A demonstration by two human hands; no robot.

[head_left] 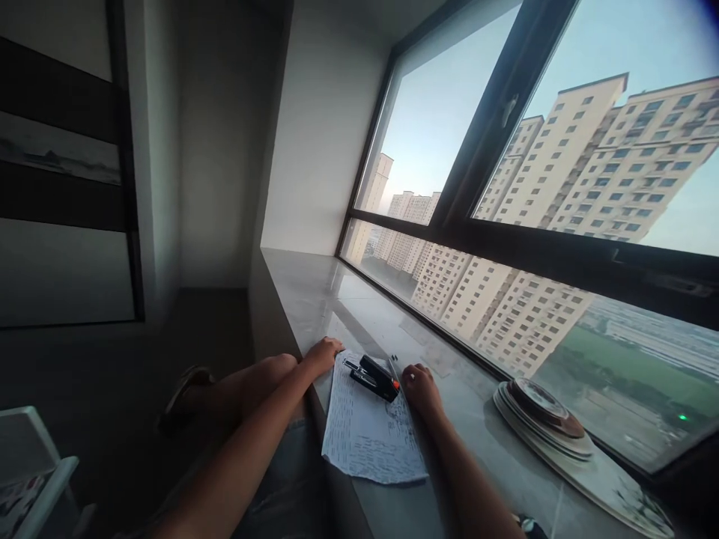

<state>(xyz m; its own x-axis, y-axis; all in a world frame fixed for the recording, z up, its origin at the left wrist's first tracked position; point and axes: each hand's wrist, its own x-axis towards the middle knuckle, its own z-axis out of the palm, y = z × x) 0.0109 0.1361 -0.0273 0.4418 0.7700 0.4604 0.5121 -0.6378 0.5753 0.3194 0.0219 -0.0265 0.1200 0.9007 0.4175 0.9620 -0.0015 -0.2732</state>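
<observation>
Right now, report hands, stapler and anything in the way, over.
Left hand at paper's far corner; right hand beside its right edge. Black stapler ungripped on paper, covering some writing.

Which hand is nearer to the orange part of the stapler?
The right hand, beside that orange part; the left hand is farther, near the paper's far left corner.

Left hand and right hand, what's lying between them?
In the head view, the paper lies between the left hand and right hand, with the stapler on top of it.
</observation>
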